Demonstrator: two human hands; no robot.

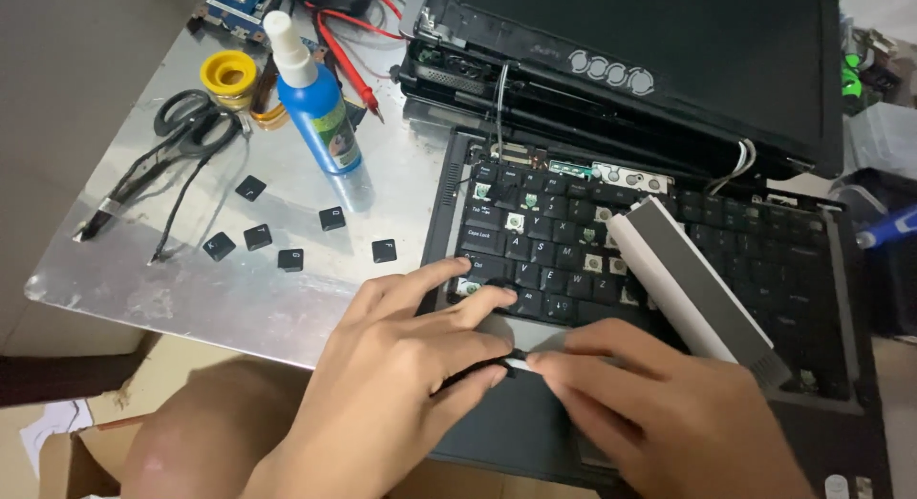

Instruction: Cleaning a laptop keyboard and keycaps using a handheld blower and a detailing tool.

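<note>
Both hands meet over the front of the laptop keyboard (659, 260). The left hand (401, 384) and the right hand (659, 413) each pinch one end of a long black key (487, 363), held just above the palm rest. A grey brush (693, 284) lies across the keys; loose keycaps (287, 239) sit on the metal counter (191, 289) near a blue spray bottle (315, 93)

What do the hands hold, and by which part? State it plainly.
The left hand and right hand together pinch a small dark key cap by its ends, over the laptop keyboard.
</note>
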